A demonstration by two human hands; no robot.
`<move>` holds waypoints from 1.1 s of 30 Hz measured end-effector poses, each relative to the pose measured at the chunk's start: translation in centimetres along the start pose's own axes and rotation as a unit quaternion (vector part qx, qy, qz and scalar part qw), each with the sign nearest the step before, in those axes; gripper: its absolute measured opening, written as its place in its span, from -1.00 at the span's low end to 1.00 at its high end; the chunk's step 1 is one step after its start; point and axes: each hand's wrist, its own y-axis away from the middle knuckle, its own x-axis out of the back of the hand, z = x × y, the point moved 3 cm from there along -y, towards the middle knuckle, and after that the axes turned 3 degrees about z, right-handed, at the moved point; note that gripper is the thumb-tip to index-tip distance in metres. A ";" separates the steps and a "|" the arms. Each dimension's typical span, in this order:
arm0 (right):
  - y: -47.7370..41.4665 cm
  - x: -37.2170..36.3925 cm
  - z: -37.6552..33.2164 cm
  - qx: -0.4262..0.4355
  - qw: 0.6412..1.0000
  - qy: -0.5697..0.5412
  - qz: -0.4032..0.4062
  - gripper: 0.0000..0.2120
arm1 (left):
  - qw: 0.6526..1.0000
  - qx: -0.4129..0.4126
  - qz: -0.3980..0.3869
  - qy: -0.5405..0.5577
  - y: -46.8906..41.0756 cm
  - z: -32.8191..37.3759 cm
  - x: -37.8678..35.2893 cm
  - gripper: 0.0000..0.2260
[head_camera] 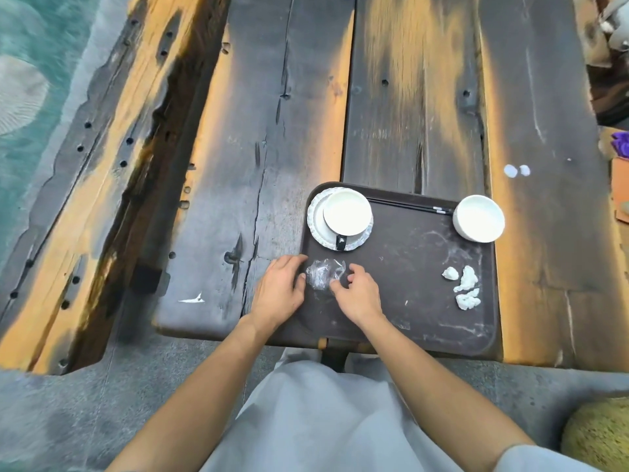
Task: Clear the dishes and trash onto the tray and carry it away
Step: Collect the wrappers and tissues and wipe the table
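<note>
A dark brown tray (408, 267) lies at the table's near edge. On its far left corner a white cup (347, 212) with a dark handle sits on a white saucer (315, 226). A white bowl (479, 218) stands at the far right corner, with dark chopsticks (408, 205) along the far rim. Crumpled white tissue pieces (466, 291) lie at the right. A wad of clear plastic wrap (321, 275) rests on the tray's left part. My left hand (279, 291) and my right hand (360, 294) flank the wrap, fingers curled and touching it.
The table (272, 131) is dark, worn wood with orange patches. Two small white spots (517, 171) lie beyond the tray. A bench (102, 148) runs along the left. Clutter, including something purple (621, 144), sits at the right edge. A yellow-green round object (599, 434) is at the bottom right.
</note>
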 end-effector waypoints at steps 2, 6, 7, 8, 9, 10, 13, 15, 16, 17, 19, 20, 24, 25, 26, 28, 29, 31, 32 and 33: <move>0.2 1.0 0.7 -0.005 1.000 -0.010 0.010 -0.37 | 1.000 -0.024 0.013 -0.005 -0.4 1.2 0.0 -0.67; 0.3 3.7 2.5 -0.017 0.999 -0.005 0.050 -0.46 | 0.995 -0.092 0.028 -0.007 -1.1 4.4 -0.8 -0.71; 0.2 4.6 3.3 -0.022 0.998 0.005 0.063 -0.49 | 0.993 -0.114 0.026 -0.011 -1.3 5.3 -1.3 -0.73; 0.0 5.6 4.2 -0.027 0.997 0.014 0.075 -0.52 | 0.991 -0.133 0.019 -0.013 -1.4 6.2 -1.9 -0.73; -0.1 6.6 5.0 -0.034 0.995 0.024 0.085 -0.55 | 0.989 -0.144 0.010 -0.016 -1.5 6.9 -2.5 -0.73; -0.3 7.7 6.0 -0.042 0.994 0.032 0.100 -0.58 | 0.988 -0.150 -0.006 -0.020 -1.7 7.7 -3.3 -0.73; -0.8 11.2 9.2 -0.061 0.986 0.041 0.148 -0.64 | 0.984 -0.140 -0.095 -0.048 -2.4 10.0 -6.3 -0.66; -1.3 13.4 11.1 -0.068 0.982 0.042 0.169 -0.65 | 0.973 -0.114 -0.178 -0.097 -2.6 11.5 -8.4 -0.56; -1.5 14.5 12.0 -0.072 0.981 0.045 0.177 -0.65 | 0.963 -0.101 -0.213 -0.130 -2.6 12.2 -9.5 -0.51; -1.9 15.5 12.8 -0.074 0.979 0.049 0.183 -0.65 | 0.953 -0.090 -0.241 -0.160 -2.7 13.0 -10.5 -0.46; -2.8 17.1 14.2 -0.069 0.977 0.057 0.194 -0.64 | 0.937 -0.074 -0.278 -0.199 -2.7 14.1 -12.4 -0.38; -3.4 17.9 14.7 -0.063 0.976 0.059 0.197 -0.62 | 0.932 -0.064 -0.291 -0.208 -2.7 14.6 -13.5 -0.36; -6.0 19.6 16.2 -0.043 0.980 0.052 0.185 -0.55 | 0.916 -0.009 -0.331 -0.227 -2.5 15.3 -16.3 -0.27; -6.7 19.9 16.5 -0.044 0.983 0.050 0.173 -0.56 | 0.913 -0.001 -0.333 -0.237 -2.4 15.4 -16.7 -0.26; -7.3 19.9 16.7 -0.045 0.985 0.049 0.161 -0.57 | 0.911 0.006 -0.332 -0.246 -2.3 15.4 -17.0 -0.27; -8.2 20.1 17.1 -0.038 0.988 0.054 0.136 -0.62 | 0.913 0.020 -0.322 -0.249 -2.3 15.5 -17.4 -0.33; -8.4 20.1 17.2 -0.032 0.990 0.056 0.125 -0.64 | 0.915 0.026 -0.319 -0.245 -2.3 15.5 -17.4 -0.36; -9.0 20.4 17.7 -0.020 0.993 0.057 0.099 -0.70 | 0.917 0.040 -0.317 -0.240 -2.2 15.8 -17.4 -0.39; -9.3 20.5 18.0 -0.012 0.994 0.059 0.086 -0.74 | 0.916 0.045 -0.319 -0.240 -2.2 16.0 -17.4 -0.39; -9.6 20.8 18.2 -0.002 0.995 0.062 0.076 -0.78 | 0.914 0.051 -0.322 -0.239 -2.1 16.1 -17.3 -0.39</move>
